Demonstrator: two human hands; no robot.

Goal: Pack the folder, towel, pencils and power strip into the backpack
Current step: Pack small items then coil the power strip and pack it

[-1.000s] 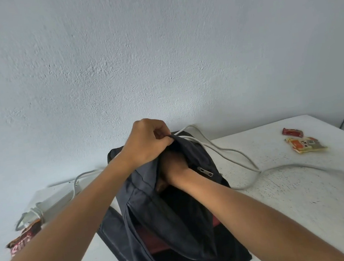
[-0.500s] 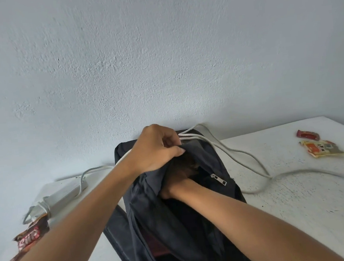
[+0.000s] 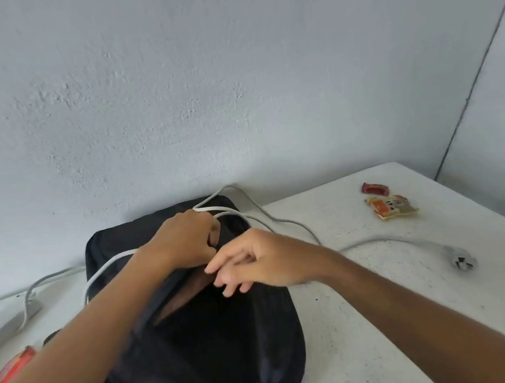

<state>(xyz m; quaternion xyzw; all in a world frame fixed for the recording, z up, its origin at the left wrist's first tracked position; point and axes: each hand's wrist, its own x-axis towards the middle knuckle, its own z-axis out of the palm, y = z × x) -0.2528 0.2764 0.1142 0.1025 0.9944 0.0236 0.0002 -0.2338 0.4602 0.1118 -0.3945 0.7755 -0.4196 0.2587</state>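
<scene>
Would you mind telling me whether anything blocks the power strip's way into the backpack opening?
Nothing solid does, though the left hand grips the backpack rim at the opening and the right hand hovers over it. The power strip lies left of the bag, its cord looped across the top.

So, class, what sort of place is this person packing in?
Probably a plain room at home, though that is a guess: a bare textured grey wall, a speckled white table pushed against it, a black backpack, and snack wrappers lying about.
</scene>
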